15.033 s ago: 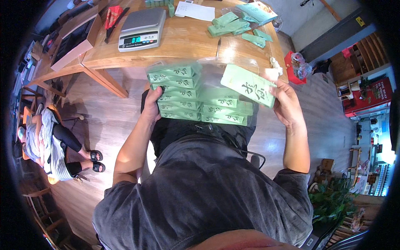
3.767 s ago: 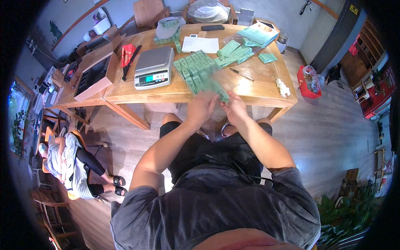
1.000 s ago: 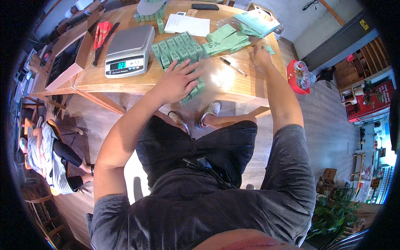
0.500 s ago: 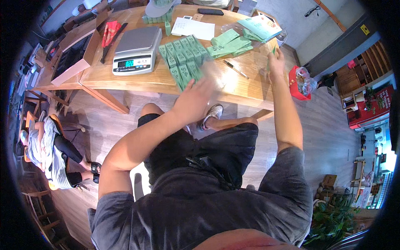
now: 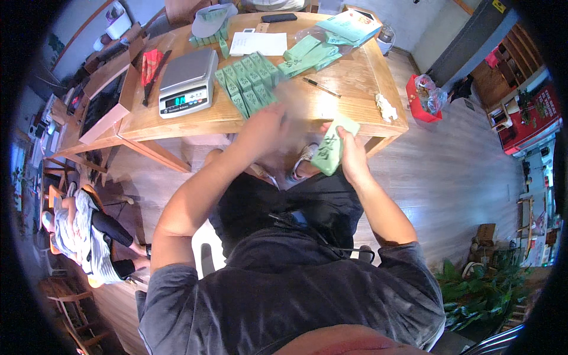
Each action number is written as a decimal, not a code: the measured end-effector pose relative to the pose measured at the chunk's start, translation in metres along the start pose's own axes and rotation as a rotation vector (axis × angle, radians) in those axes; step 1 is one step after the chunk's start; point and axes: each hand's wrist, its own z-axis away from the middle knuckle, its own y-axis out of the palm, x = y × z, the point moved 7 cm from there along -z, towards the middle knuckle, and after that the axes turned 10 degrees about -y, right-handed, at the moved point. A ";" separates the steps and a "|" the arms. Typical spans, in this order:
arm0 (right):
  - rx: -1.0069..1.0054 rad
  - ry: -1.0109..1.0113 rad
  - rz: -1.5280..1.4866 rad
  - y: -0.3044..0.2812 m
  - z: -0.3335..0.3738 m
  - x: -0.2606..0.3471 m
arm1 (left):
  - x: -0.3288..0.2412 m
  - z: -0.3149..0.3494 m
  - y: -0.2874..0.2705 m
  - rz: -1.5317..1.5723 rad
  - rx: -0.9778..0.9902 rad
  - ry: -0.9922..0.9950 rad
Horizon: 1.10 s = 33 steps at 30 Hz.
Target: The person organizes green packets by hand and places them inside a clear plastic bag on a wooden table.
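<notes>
My right hand [image 5: 353,152] is closed on a light green packet [image 5: 328,152] with dark handwriting, held tilted over my lap just off the table's front edge. My left hand [image 5: 269,124] is at the table's front edge, by a block of green packets [image 5: 247,80] standing in close rows. Its fingers are smeared by motion, so whether they hold anything cannot be made out. Behind the block, several flat green packets [image 5: 307,54] lie loosely overlapped. To the left of the block stands a digital scale [image 5: 186,83] with a bare metal pan and a lit display.
A pen [image 5: 322,87] and a crumpled white piece [image 5: 386,108] lie on the wooden table [image 5: 361,89]. White paper [image 5: 258,44], a phone [image 5: 279,18] and a grey cap [image 5: 214,21] are farther back. A cardboard box [image 5: 106,109] stands left; a red bin [image 5: 423,99] is on the floor.
My right hand has come from the table's right edge in toward my lap, where the green packet now shows plainly. My left hand has shifted slightly left and nearer me.
</notes>
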 end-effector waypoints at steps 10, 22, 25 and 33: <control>0.045 0.000 0.055 0.025 0.014 -0.020 | 0.013 0.046 0.015 -0.227 -0.315 0.186; -0.050 -0.334 0.175 0.029 0.038 -0.018 | 0.015 0.041 0.001 0.047 -0.416 0.122; -0.018 -0.374 0.430 0.038 0.039 -0.026 | 0.017 0.039 -0.007 0.145 -0.378 0.070; -0.055 -0.245 0.110 0.054 0.025 -0.078 | 0.016 0.039 -0.012 0.186 -0.339 0.012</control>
